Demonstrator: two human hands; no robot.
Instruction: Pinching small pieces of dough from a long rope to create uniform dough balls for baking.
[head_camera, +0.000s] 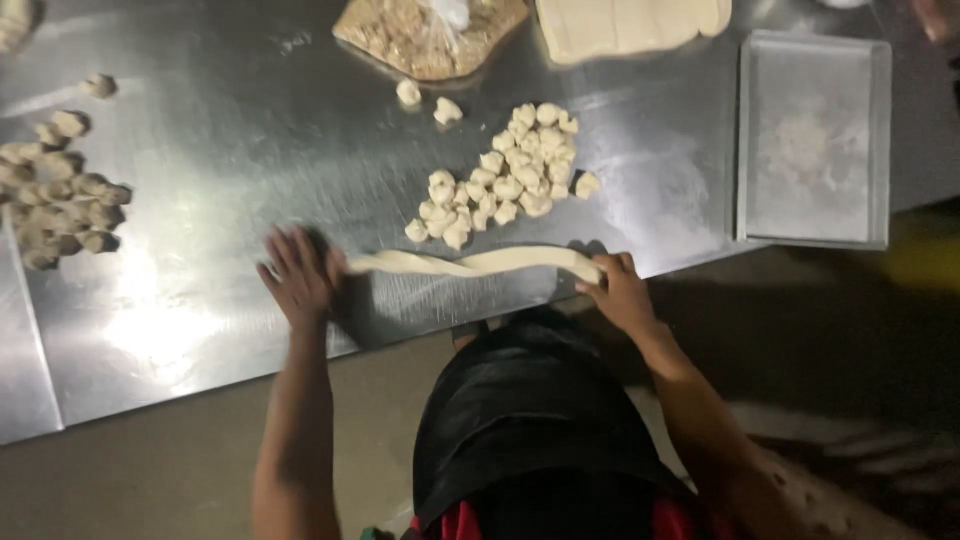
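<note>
Long dough rope lies on shiny worktop, just below the pile of dough bits. L hand flat, fingers spread, on rope's one end. R hand fingers curl on other end.

A shiny steel worktable reflects overhead light above a dim floor.
</note>
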